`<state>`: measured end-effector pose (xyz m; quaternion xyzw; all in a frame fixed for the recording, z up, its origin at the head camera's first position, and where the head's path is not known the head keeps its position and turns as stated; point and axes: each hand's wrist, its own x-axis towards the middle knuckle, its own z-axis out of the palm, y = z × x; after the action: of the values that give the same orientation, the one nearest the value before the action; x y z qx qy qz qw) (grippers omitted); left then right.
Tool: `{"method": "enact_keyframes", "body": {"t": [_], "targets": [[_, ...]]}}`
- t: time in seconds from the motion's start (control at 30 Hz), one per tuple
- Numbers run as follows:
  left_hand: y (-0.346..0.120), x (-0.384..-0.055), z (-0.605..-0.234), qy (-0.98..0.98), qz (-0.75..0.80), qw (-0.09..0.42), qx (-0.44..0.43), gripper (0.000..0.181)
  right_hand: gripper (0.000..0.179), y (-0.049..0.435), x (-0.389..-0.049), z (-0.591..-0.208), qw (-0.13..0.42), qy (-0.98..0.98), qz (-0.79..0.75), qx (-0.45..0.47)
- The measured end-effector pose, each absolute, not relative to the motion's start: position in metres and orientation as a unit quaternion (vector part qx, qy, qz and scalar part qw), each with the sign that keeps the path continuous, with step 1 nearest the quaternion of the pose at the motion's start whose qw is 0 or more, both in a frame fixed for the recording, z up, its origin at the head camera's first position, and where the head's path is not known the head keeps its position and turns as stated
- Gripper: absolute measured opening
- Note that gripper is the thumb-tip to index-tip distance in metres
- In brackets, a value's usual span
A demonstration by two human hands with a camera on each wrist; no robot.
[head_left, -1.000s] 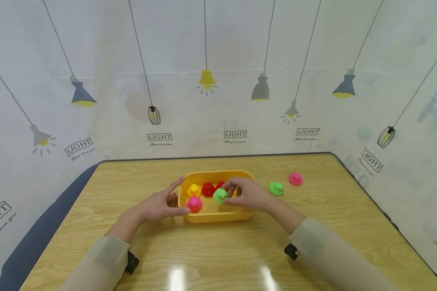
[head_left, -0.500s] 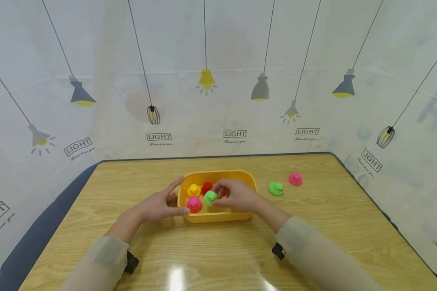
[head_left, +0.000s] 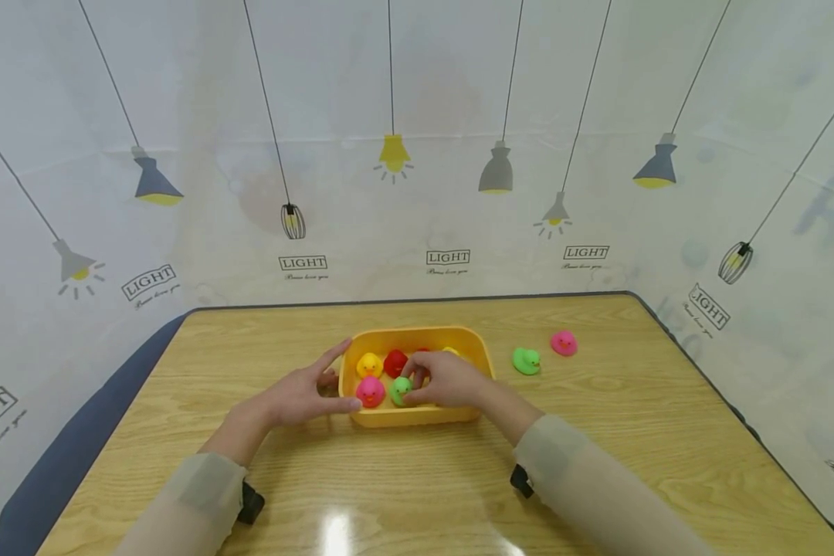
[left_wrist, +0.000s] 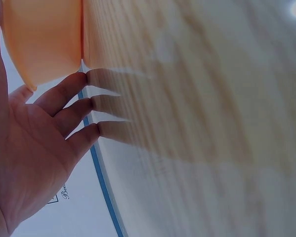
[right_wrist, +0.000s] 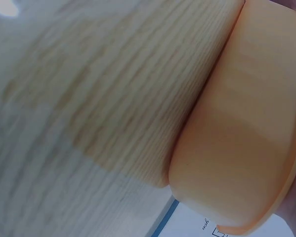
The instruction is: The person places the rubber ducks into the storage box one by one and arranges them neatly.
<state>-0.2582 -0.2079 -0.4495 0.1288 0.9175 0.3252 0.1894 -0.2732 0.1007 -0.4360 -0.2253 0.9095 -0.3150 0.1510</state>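
A yellow plastic basket stands on the table. Inside it, my right hand pinches a green rubber duck between thumb and fingers, low beside a pink duck. Behind these sit a yellow duck and a red duck; more ducks are partly hidden by my right hand. My left hand spans the basket's left end, thumb at the front rim and index finger at the back corner. In the left wrist view its other fingertips rest at the tabletop beside the basket wall.
Right of the basket, another green duck and a pink duck lie on the wooden table. A pale cloth printed with lamps rises behind the table's dark-edged far side. The right wrist view mostly shows the basket's outer wall.
My right hand has carried the green duck leftward and then down into the basket, next to the pink duck. My left hand has stayed at the basket's left end.
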Motion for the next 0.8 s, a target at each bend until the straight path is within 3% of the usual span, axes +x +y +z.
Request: {"method": "enact_keyframes", "body": {"t": [0.8], "targets": [[-0.2075, -0.2583, -0.4499, 0.92, 0.321, 0.187, 0.127, 0.112, 0.028, 0.0965, -0.278, -0.4404, 0.166, 0.903, -0.33, -0.217]]}}
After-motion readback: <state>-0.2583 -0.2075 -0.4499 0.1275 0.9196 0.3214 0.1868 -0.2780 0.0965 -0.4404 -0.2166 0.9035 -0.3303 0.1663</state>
